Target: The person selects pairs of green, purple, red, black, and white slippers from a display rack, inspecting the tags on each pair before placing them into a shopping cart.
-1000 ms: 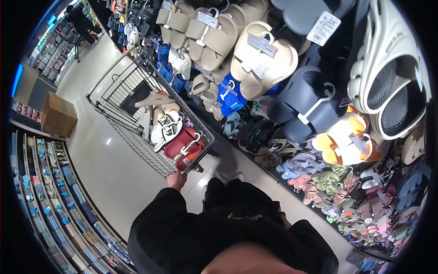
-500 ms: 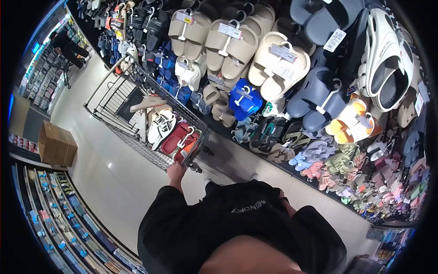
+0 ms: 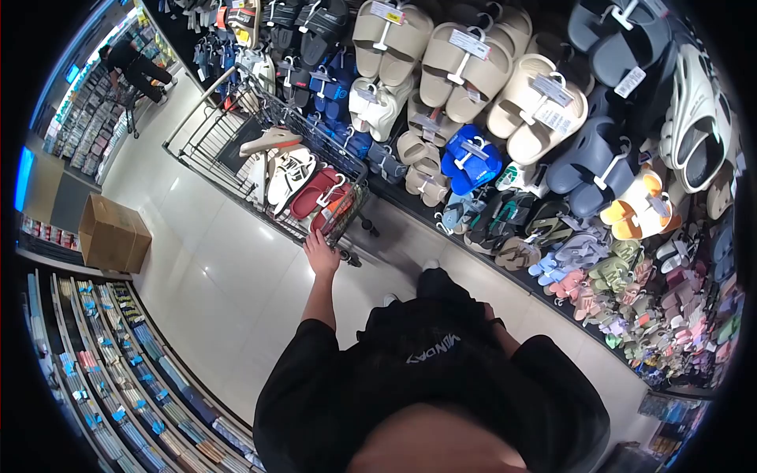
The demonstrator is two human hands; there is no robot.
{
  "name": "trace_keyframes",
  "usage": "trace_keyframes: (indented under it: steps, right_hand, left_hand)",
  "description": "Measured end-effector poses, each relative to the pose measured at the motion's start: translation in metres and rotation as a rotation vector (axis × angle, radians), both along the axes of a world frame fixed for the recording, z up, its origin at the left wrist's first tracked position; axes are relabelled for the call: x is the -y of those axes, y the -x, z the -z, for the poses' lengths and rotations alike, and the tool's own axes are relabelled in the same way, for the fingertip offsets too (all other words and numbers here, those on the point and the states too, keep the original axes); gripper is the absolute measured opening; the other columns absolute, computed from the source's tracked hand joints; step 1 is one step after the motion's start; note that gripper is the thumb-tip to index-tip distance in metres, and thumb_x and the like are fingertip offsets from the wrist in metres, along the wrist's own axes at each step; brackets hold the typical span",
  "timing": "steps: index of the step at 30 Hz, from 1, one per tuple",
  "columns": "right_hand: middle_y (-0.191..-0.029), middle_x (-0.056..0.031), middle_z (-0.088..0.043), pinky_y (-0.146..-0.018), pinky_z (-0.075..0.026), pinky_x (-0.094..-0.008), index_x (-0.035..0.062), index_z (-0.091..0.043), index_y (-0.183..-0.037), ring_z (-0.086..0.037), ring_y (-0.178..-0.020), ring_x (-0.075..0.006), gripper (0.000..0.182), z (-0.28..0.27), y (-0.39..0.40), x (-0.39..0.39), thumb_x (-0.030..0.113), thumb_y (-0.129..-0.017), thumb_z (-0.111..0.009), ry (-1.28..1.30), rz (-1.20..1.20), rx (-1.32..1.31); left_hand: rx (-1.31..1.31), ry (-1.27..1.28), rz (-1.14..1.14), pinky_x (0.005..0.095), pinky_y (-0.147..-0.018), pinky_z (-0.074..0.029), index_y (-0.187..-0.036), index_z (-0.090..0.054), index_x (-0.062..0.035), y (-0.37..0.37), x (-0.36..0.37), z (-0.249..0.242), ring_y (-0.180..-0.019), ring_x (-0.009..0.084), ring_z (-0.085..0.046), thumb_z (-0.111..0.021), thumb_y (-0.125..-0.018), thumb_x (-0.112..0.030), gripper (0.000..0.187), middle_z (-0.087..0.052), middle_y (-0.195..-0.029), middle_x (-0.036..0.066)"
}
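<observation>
My left hand [image 3: 321, 255] rests at the near end of a wire shopping cart [image 3: 236, 189], its fingers stretched out against the rim. Inside the cart, close to that hand, lie red slides [image 3: 313, 195] on a white hanger and an orange-red item [image 3: 337, 211]. White shoes with black stripes [image 3: 290, 180] and a beige shoe [image 3: 270, 140] sit farther back. By my waist, my right hand [image 3: 489, 310] is mostly hidden against the dark clothing; a dark band shows at the wrist, and its fingers cannot be made out.
A wall of hanging slides [image 3: 464, 69] and sandals runs along the right side. On the left stand a cardboard box [image 3: 116, 234] and a low shelf rack [image 3: 142, 370] of packed goods. Another person [image 3: 138, 67] stands with a cart far down the aisle at upper left.
My left hand has loosened from its closed hold on the cart's end, and its fingers now extend. The view has shifted, so cart and shelves appear farther right. One foot has come forward.
</observation>
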State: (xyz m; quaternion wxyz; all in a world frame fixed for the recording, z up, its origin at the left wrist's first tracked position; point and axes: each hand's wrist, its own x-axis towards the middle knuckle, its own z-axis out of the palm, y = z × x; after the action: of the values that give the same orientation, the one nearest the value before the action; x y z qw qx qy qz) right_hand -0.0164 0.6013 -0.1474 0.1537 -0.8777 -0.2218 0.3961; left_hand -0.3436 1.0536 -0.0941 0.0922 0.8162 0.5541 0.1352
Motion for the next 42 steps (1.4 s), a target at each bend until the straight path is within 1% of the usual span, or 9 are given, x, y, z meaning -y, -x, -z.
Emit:
trace_keyframes:
  steps: [3,11,19,22,28,33,38,39,42]
  right_hand:
    - [-0.109,-0.0241,-0.065,-0.09,-0.049,-0.0452,0.0028,-0.066,-0.107,-0.061,-0.107,-0.0383,0.05,0.003,0.002,-0.018,0.046,-0.091,-0.048,0.064,-0.116,-0.028]
    - [-0.113,-0.0238,-0.064,-0.092,-0.048,-0.0451,0.0036,-0.068,-0.107,-0.06,-0.109,-0.038,0.053,0.043,-0.007,-0.112,0.049,-0.09,-0.047,0.289,-0.281,-0.136]
    - [-0.103,-0.0256,-0.066,-0.087,-0.05,-0.0457,-0.0015,-0.069,-0.098,-0.063,-0.104,-0.0387,0.063,0.034,-0.007,-0.285,0.055,-0.092,-0.043,0.161,-0.173,-0.08]
    - [-0.1,-0.021,-0.069,-0.085,-0.051,-0.0433,0.0024,-0.071,-0.094,-0.065,-0.1,-0.035,0.045,0.095,-0.023,-0.316,0.043,-0.086,-0.053,-0.09,-0.239,-0.086]
    - [-0.096,-0.0151,-0.071,-0.082,-0.053,-0.0389,0.0072,-0.073,-0.092,-0.067,-0.093,-0.0303,0.03,0.097,-0.024,-0.35,0.032,-0.078,-0.062,-0.195,-0.162,-0.13]
    - [-0.092,-0.0147,-0.071,-0.081,-0.053,-0.0371,0.0081,-0.073,-0.09,-0.068,-0.09,-0.0286,0.026,0.119,-0.027,-0.332,0.029,-0.078,-0.062,-0.218,-0.178,-0.149]
    - [-0.094,-0.014,-0.071,-0.083,-0.052,-0.0363,0.0048,-0.073,-0.092,-0.067,-0.092,-0.0257,0.032,0.16,-0.01,-0.304,0.033,-0.079,-0.063,-0.292,0.11,-0.297]
    - [-0.094,-0.0141,-0.071,-0.083,-0.052,-0.0361,0.0047,-0.073,-0.093,-0.067,-0.092,-0.0249,0.033,0.12,0.011,-0.316,0.034,-0.079,-0.064,-0.225,0.147,-0.146]
    - [-0.091,-0.0132,-0.071,-0.081,-0.053,-0.0365,0.0085,-0.074,-0.091,-0.068,-0.089,-0.0267,0.032,0.105,0.012,-0.311,0.035,-0.079,-0.061,-0.286,0.106,-0.16]
  left_hand:
    - [-0.029,0.105,-0.058,0.0525,-0.108,-0.029,-0.143,-0.031,-0.0022,0.004,-0.021,-0.004,-0.136,0.0367,-0.029,-0.074,-0.072,-0.029,0.087,-0.036,-0.142,0.02]
    - [-0.157,0.261,-0.167,0.0556,-0.103,-0.036,-0.148,-0.022,-0.0064,0.012,-0.069,-0.008,-0.143,0.0403,-0.017,-0.073,-0.074,-0.031,0.093,-0.024,-0.151,0.026]
    - [-0.062,0.342,-0.206,0.0503,-0.104,-0.039,-0.143,-0.028,-0.0054,0.032,-0.125,-0.002,-0.141,0.0409,-0.02,-0.073,-0.073,-0.031,0.087,-0.027,-0.148,0.026]
    - [-0.122,0.409,-0.197,0.0495,-0.106,-0.037,-0.144,-0.028,-0.0076,0.042,-0.155,0.008,-0.142,0.0398,-0.018,-0.072,-0.073,-0.034,0.088,-0.028,-0.148,0.024]
    - [-0.232,0.599,-0.257,0.0637,-0.107,-0.025,-0.146,-0.024,-0.0103,0.05,-0.21,0.015,-0.143,0.041,-0.013,-0.067,-0.074,-0.036,0.087,-0.026,-0.149,0.024]
    - [-0.302,0.622,-0.237,0.0638,-0.105,-0.028,-0.146,-0.024,-0.0095,0.06,-0.238,0.018,-0.143,0.0422,-0.012,-0.067,-0.073,-0.033,0.088,-0.028,-0.146,0.025]
    - [-0.35,0.692,-0.211,0.0652,-0.106,-0.026,-0.145,-0.025,-0.0081,0.075,-0.27,0.023,-0.143,0.0428,-0.011,-0.071,-0.072,-0.038,0.092,-0.027,-0.148,0.023]
    - [-0.422,0.718,-0.199,0.0675,-0.107,-0.022,-0.143,-0.03,-0.0072,0.073,-0.278,0.008,-0.142,0.0427,-0.014,-0.063,-0.077,-0.038,0.08,-0.03,-0.148,0.023]
    - [-0.668,0.704,-0.104,0.0704,-0.107,-0.015,-0.139,-0.04,-0.0066,0.057,-0.307,-0.01,-0.141,0.0426,-0.02,-0.048,-0.086,-0.034,0.06,-0.04,-0.144,0.022]
